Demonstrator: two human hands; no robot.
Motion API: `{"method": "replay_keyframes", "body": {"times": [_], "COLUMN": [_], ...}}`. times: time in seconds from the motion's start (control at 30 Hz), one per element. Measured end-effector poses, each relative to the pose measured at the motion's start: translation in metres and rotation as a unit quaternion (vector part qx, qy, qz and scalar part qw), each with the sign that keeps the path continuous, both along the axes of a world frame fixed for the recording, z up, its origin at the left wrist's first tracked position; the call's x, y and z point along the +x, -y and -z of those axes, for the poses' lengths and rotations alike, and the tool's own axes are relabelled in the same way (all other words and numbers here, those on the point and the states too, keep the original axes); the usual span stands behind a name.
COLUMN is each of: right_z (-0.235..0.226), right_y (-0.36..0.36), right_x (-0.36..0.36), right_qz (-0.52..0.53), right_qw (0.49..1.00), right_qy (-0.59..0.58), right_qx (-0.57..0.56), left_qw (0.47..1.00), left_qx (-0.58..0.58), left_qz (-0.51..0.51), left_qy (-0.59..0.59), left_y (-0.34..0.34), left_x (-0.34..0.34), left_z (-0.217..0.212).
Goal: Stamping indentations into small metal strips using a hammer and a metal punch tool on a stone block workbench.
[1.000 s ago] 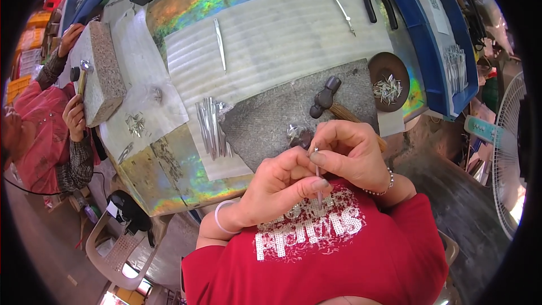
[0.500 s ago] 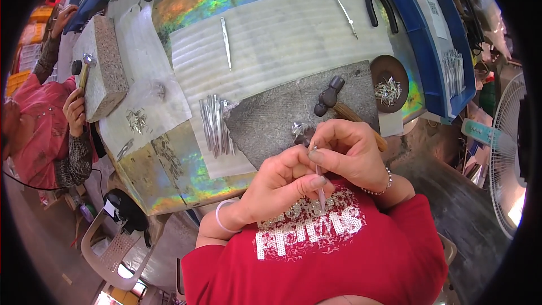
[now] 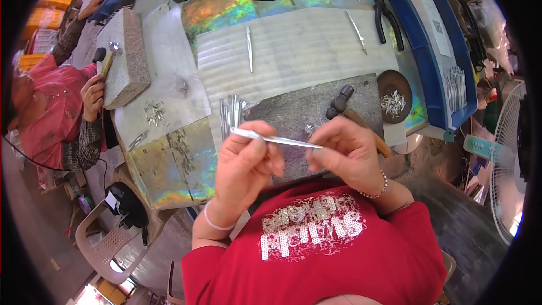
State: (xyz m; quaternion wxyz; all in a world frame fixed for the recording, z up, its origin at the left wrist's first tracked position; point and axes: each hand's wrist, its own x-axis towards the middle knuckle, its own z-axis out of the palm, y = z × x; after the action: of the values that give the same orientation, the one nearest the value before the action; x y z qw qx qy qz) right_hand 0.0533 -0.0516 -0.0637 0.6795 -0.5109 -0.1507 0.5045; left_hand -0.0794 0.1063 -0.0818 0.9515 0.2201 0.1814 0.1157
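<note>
- Silver metal, slim and tapering: the piece [image 3: 291,142] is held up over the near part of the bench [image 3: 155,172], broad end left, thin end right.
- Left hand's grip [image 3: 244,161]: closed on the piece near its broad end, thumb against fingers.
- Right hand's grip [image 3: 351,152]: thumb and fingers curl at the thin tip; I cannot tell whether they pinch it.
- Dark grey slab [image 3: 299,114]: beyond the hands, a hammer [image 3: 341,101] lying at its right.
- Brown dish [image 3: 395,83]: right of the slab, holding small silver slivers [image 3: 392,104].
- Silver strips [image 3: 230,114]: bundled left of the slab.
</note>
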Motion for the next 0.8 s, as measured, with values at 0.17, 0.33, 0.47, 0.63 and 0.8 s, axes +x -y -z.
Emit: {"method": "replay_keyframes", "body": {"times": [0.17, 0.33, 0.47, 0.63, 0.8], "right_z": [0.006, -0.004, -0.004, -0.002, -0.009], "right_y": [0.008, 0.037, 0.048, 0.043, 0.034], "right_x": [0.006, 0.008, 0.004, 0.006, 0.012], "right_qz": [0.034, 0.066, 0.019, -0.012, -0.045], "right_qw": [0.97, 0.97, 0.94, 0.933, 0.91], "right_qy": [0.242, 0.222, 0.332, 0.351, 0.41], "right_qx": [0.007, -0.069, -0.084, -0.079, -0.037], "left_qw": [0.904, 0.794, 0.722, 0.706, 0.696], "left_qx": [0.399, 0.55, 0.618, 0.626, 0.641], "left_qz": [0.026, 0.094, 0.078, 0.078, 0.073], "left_qy": [-0.152, -0.242, -0.3, -0.321, -0.314], "left_y": [-0.064, -0.131, -0.145, -0.135, -0.132], "left_x": [0.044, 0.105, 0.127, 0.137, 0.128], "left_z": [-0.018, 0.035, 0.073, 0.07, 0.066]}}
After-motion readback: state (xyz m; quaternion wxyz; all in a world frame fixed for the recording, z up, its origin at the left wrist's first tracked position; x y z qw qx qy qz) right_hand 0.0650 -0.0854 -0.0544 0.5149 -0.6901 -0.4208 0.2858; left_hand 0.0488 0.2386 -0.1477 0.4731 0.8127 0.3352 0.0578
